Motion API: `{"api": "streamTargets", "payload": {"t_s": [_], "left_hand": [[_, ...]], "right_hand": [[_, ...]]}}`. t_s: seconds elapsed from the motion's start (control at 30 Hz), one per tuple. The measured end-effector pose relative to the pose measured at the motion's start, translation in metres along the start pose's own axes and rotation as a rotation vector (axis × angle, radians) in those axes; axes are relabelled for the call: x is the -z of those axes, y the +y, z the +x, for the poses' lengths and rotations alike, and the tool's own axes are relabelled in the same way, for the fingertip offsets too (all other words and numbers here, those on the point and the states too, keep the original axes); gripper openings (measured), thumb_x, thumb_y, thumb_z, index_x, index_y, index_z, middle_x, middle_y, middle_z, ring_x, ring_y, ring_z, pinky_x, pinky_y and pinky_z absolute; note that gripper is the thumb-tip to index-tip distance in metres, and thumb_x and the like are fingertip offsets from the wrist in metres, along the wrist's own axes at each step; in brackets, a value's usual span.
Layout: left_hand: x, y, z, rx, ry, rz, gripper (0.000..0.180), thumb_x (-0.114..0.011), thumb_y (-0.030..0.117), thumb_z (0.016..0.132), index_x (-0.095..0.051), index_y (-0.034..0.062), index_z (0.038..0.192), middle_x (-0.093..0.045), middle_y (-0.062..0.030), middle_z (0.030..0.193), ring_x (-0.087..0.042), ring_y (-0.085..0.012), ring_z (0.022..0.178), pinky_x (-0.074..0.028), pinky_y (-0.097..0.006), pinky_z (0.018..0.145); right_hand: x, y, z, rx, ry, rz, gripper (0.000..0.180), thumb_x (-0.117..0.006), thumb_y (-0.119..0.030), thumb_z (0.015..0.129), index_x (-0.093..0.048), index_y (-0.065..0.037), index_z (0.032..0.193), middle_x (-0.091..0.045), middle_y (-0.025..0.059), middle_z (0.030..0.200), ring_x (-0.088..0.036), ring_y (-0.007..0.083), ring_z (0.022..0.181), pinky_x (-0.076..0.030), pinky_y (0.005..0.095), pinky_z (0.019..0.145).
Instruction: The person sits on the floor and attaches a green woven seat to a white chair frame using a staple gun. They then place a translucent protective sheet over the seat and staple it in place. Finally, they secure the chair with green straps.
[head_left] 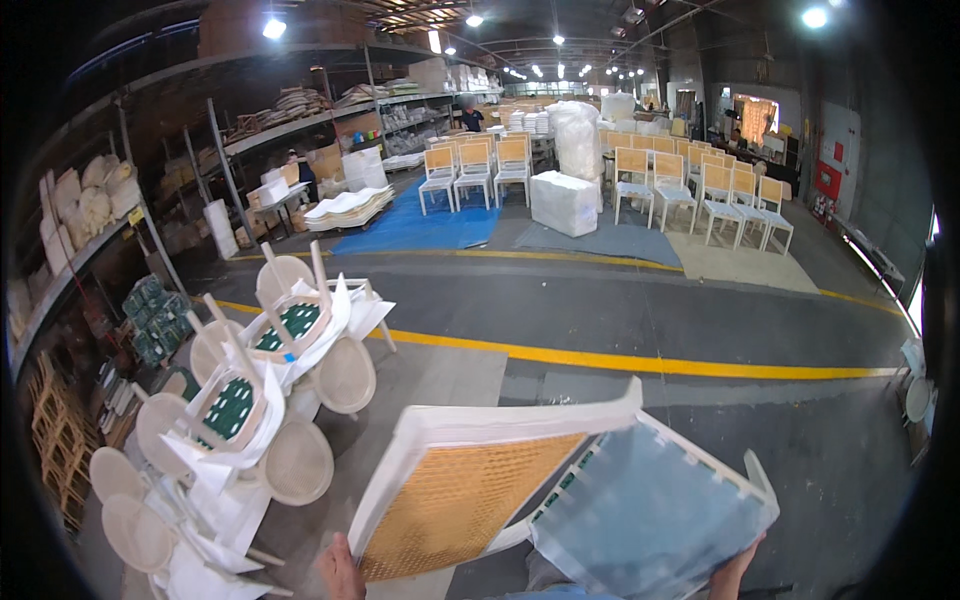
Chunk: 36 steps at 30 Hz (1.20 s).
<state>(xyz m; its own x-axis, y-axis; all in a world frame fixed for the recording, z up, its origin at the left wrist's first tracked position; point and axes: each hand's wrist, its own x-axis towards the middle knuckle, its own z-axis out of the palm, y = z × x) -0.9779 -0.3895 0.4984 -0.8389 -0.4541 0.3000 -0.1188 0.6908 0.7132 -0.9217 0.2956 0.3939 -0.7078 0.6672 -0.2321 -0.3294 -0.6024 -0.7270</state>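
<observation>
Between my hands, off the floor, is a tilted chair (pixel 520 425) with a whitish frame. Its woven tan cane panel (pixel 455 500) lies to the left and a blue-grey fabric-covered seat part (pixel 640 510) to the right, with green bits along one edge. My left hand (pixel 342 572) is closed on the frame at the lower left. At the lower right, my right hand (pixel 738 572) grips the other side of the frame; most of its fingers are hidden behind it.
Pale chairs with round backs (pixel 345 375) lie upended on white wrapping to my left. Ahead, a yellow line (pixel 640 362) crosses the grey floor. Beyond stand rows of cane-backed chairs (pixel 668 180), a white wrapped block (pixel 564 203) and a blue sheet (pixel 400 225). Loaded shelves (pixel 290 130) line the left.
</observation>
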Motion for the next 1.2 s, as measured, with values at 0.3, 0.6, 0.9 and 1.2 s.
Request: {"api": "streamTargets", "payload": {"t_s": [0.3,0.6,0.9,1.2], "left_hand": [[-0.184,0.103,0.24,0.137,-0.193,-0.22,0.059,-0.047,0.041,0.106,-0.05,-0.0049,0.069,-0.037,-0.0099,0.057,-0.04,-0.016,0.059,-0.036,-0.041,0.056],[-0.34,0.078,0.46,0.191,-0.275,-0.118,0.052,-0.05,0.044,0.102,-0.069,-0.0005,0.081,-0.06,-0.0271,0.071,-0.065,-0.0404,0.066,-0.046,-0.047,0.062],[-0.444,0.189,0.777,-0.234,-0.43,-0.348,0.045,-0.05,0.037,0.105,-0.066,0.0002,0.085,-0.058,-0.019,0.068,-0.058,-0.0251,0.062,-0.045,-0.039,0.062],[-0.629,0.183,0.981,-0.091,-0.465,-0.32,0.052,-0.049,0.044,0.105,-0.067,0.0001,0.085,-0.059,-0.0167,0.067,-0.059,-0.024,0.063,-0.046,-0.039,0.063]], "right_hand": [[-0.204,0.086,0.203,-0.195,0.063,-0.019,0.078,-0.022,-0.069,0.105,-0.042,-0.013,0.155,-0.047,0.0093,0.156,-0.044,0.034,0.143,-0.035,0.0497,0.118],[-0.401,0.194,0.38,-0.25,0.009,-0.054,0.078,-0.021,-0.069,0.105,-0.042,-0.013,0.155,-0.046,0.0095,0.157,-0.043,0.0344,0.143,-0.035,0.0502,0.118],[-0.532,0.279,0.483,-0.182,0.161,0.016,0.078,-0.021,-0.068,0.105,-0.041,-0.013,0.155,-0.045,0.0098,0.158,-0.042,0.0349,0.144,-0.034,0.0506,0.119],[-0.664,0.374,0.655,-0.146,0.232,0.051,0.078,-0.02,-0.068,0.105,-0.041,-0.013,0.156,-0.044,0.01,0.159,-0.041,0.0353,0.144,-0.033,0.0511,0.119]]}}
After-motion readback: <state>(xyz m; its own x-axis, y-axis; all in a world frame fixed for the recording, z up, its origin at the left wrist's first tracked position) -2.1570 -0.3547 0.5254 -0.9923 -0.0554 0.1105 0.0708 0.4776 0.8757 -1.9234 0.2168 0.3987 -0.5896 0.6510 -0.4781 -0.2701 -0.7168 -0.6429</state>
